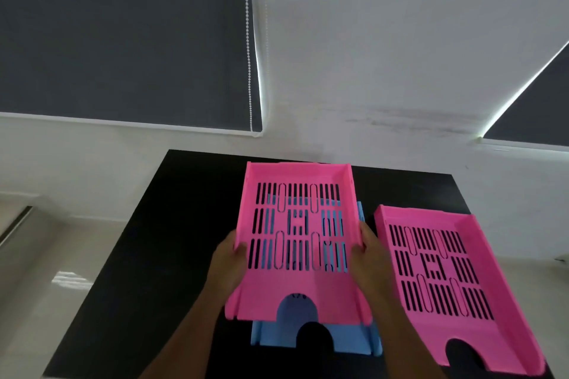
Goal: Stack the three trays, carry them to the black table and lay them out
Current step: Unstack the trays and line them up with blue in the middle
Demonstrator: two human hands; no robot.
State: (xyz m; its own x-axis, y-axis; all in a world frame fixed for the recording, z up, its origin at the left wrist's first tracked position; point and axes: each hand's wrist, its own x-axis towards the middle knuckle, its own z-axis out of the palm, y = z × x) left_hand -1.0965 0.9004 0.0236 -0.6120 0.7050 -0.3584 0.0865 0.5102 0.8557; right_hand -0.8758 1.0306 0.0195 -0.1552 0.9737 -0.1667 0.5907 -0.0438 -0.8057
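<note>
A pink slotted tray [295, 292] is held over the middle of the black table [172, 224]. My left hand [226, 264] grips its left wall and my right hand [369, 255] grips its right wall. Under it lies a blue tray [341, 340], mostly hidden, with its front edge and notch showing below the pink one. I cannot tell whether the two touch. A second pink tray [455, 326] lies flat on the table to the right, apart from the others.
The table stands against a white wall [385, 55]. Dark roller blinds hang at upper left [123, 34] and far right [542, 108]. Pale floor [61, 271] shows left of the table.
</note>
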